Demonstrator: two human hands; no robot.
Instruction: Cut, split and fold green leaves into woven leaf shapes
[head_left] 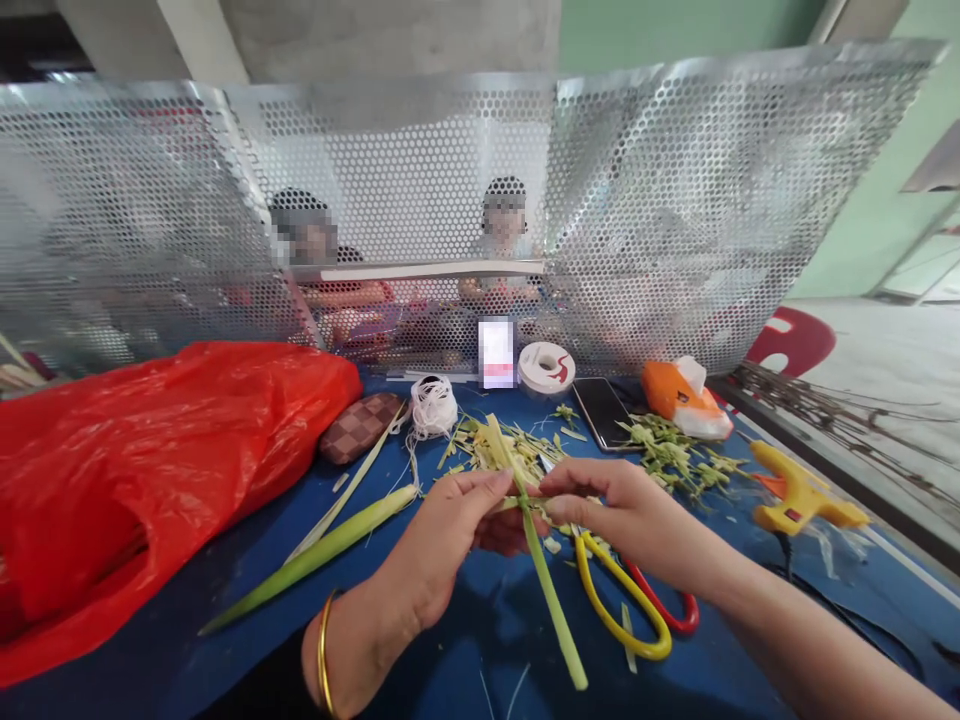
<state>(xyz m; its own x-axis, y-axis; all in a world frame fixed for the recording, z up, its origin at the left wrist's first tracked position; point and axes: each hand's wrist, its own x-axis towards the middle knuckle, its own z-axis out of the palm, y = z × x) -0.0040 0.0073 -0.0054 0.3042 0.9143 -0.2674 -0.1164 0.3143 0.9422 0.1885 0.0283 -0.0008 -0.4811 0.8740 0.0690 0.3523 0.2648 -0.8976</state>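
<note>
A pale green leaf strip [553, 605] runs from above my hands down toward the front of the table. My left hand [457, 515] pinches it near its middle, where a second narrow strip crosses it. My right hand [611, 505] is closed, thumb against forefinger, on the crossing strip at the right of that fold. Just below my right hand lie scissors [626, 610] with one yellow and one red handle loop, their blades partly hidden. Behind the hands is a heap of yellowish leaf scraps [472, 445]. To the left lies a long pointed green leaf bundle [322, 560].
A red plastic bag [217, 430] fills the left side, by a checked pouch [362, 428] and white string [433, 407]. Behind are a ribbon spool [546, 370], phone [602, 412], tissue pack [682, 400] and perforated metal screen [420, 170]. A yellow glue gun [802, 495] lies right.
</note>
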